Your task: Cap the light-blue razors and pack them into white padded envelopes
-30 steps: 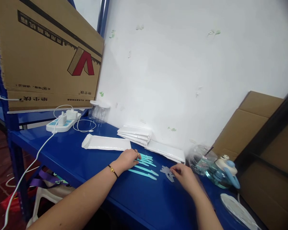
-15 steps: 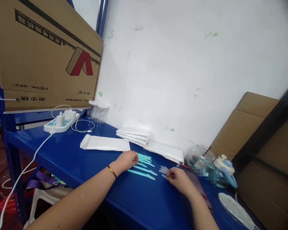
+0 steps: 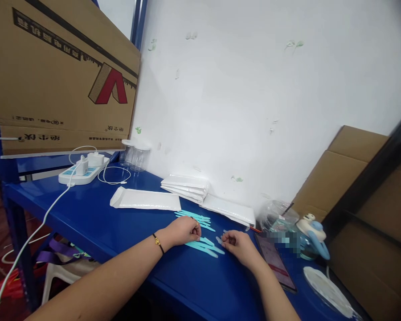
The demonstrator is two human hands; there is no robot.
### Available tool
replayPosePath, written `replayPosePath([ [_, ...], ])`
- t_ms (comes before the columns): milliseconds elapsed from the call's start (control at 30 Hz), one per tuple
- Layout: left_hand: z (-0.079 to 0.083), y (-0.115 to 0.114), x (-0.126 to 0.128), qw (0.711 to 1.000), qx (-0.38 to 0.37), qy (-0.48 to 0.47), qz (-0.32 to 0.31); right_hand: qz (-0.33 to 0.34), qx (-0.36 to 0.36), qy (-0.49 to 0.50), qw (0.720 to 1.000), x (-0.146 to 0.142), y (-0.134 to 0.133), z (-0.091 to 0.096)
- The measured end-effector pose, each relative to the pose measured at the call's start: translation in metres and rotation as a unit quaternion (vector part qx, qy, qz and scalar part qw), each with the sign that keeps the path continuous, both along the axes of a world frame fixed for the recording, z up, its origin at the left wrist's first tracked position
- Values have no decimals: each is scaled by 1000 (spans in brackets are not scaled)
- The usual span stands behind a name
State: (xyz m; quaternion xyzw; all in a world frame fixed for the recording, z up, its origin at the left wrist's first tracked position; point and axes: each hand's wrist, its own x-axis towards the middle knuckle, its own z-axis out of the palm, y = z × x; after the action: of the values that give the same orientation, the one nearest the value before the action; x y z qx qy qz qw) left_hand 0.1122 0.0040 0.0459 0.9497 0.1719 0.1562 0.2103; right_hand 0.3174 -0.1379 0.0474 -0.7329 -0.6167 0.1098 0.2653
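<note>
Several thin turquoise plastic sticks (image 3: 194,218) lie in a loose fan on the blue table (image 3: 96,218). My left hand (image 3: 183,231), with a dark bracelet on the wrist, rests curled on the nearer sticks (image 3: 205,247). Just to its right my right hand (image 3: 239,245) has its fingers pinched on small pale clear plastic pieces (image 3: 220,240) lying on the table. The two hands are close together, a few centimetres apart.
White padded envelopes: one flat (image 3: 145,199), a stack (image 3: 187,187), another (image 3: 229,209) by the white wall. A phone (image 3: 276,263), a clear bag (image 3: 277,216), a blue-white small fan (image 3: 312,232) at right. Power strip (image 3: 82,171), jars (image 3: 135,156), cardboard box (image 3: 60,76) at left.
My right hand has slid left along the table with the clear pieces, uncovering the phone. My left hand has drawn back toward me onto the nearer sticks. The camera shifted slightly.
</note>
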Motion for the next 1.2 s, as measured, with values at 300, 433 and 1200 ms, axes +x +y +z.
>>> replayPosePath([
  [300, 2, 0, -1, 1000, 1, 2, -5, 40, -12, 0, 999, -7, -1, 2],
  [433, -5, 0, 4, 1000, 0, -12, -19, 62, 12, -14, 998, -19, 3, 1],
  [1200, -3, 12, 3, 992, 77, -2, 98, -48, 37, -107, 992, 26, -2, -4],
])
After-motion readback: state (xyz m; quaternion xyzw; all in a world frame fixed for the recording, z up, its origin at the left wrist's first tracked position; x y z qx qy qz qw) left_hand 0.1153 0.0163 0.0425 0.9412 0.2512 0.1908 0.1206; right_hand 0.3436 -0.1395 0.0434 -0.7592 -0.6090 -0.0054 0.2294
